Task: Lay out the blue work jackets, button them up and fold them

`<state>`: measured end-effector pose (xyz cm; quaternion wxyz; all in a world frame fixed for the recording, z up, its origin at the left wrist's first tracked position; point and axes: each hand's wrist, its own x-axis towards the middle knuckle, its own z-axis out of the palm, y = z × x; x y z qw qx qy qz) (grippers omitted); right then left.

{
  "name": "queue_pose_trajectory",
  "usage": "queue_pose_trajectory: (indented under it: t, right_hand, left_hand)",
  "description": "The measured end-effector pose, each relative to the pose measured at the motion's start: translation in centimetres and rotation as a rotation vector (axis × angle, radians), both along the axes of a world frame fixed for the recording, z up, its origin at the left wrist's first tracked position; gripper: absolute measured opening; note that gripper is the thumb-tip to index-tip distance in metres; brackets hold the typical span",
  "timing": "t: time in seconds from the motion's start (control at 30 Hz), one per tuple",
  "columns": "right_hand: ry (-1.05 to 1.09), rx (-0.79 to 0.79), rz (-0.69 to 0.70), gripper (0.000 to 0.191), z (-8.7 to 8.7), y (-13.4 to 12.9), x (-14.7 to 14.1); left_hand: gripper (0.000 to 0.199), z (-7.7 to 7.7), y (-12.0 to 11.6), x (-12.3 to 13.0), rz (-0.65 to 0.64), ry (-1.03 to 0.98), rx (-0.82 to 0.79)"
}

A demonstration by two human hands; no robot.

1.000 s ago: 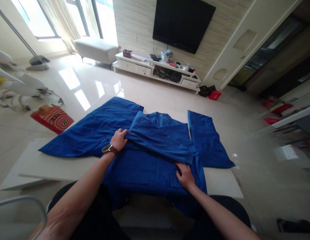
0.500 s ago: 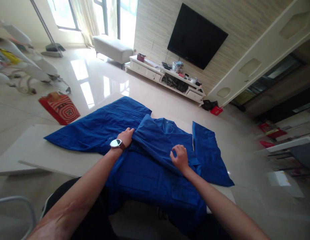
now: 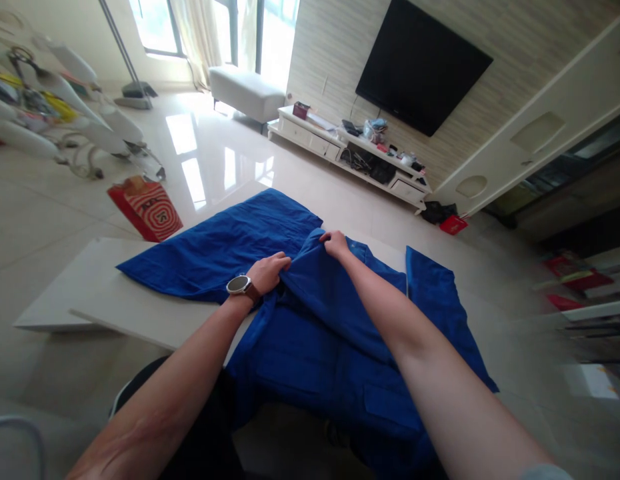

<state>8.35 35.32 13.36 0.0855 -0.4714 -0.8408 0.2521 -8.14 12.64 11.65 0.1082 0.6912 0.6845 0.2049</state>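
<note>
A blue jacket (image 3: 310, 340) with flap pockets lies over the front of a low white table, its lower end hanging over the near edge. My left hand (image 3: 269, 272), a watch on its wrist, is closed on the jacket's sleeve at the left side. Near the collar, my right hand (image 3: 335, 244) pinches the same jacket by the shoulder. Flat blue cloth (image 3: 225, 247) spreads out to the left, and another blue piece (image 3: 443, 310) shows on the right. Whether these join under the jacket is hidden.
The white table (image 3: 115, 293) shows bare at the left. Behind it a red paper bag (image 3: 157, 212) stands on the floor. Farther back are a grey bench (image 3: 247, 93), a white TV cabinet (image 3: 310, 139) and a wall television (image 3: 423, 63). A curved metal bar (image 3: 27, 427) is at lower left.
My right hand has moved up and left from above the jacket's front to the shoulder and taken hold of it. My left hand keeps its grip. The view has shifted slightly.
</note>
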Motion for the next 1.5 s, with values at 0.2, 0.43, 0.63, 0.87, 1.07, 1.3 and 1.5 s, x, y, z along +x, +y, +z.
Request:
queue_pose_trajectory:
  t: [0.2,0.43,0.63,0.87,1.07,1.3,1.5]
  right_hand:
    - [-0.125,0.138,0.023,0.070,1.0,-1.9,2.3]
    - [-0.236,0.162,-0.047,0.051,-0.2,-5.7,20.7]
    - [-0.178,-0.369,-0.299,0.058,-3.3,-8.6,35.7]
    - [0.306,-0.387,-0.405,0.048,-4.0,-8.6,36.1]
    - [0.315,-0.437,-0.608,0.041,-5.3,-9.4,36.7]
    - [0.223,-0.472,-0.596,0.027,-6.9,-12.1,37.3]
    - [0.084,-0.348,-0.511,0.022,-4.6,-13.9,37.6]
  left_hand:
    - [0.030,-2.2,0.1,-1.2,0.215,-0.026,-0.297]
    - [0.039,-1.6,1.0,-0.4,0.261,-0.256,-0.242]
    - [0.051,-3.6,2.2,0.4,0.358,-0.259,-0.287]
    - [0.043,-5.5,3.3,-0.7,0.530,-0.438,-0.073]
    - [0.039,-4.1,2.6,1.3,0.585,-0.137,-0.085]
    - [0.054,-5.4,1.4,4.1,-0.002,0.094,-0.007]
    - [0.055,-3.9,-0.1,3.1,0.000,0.094,-0.106]
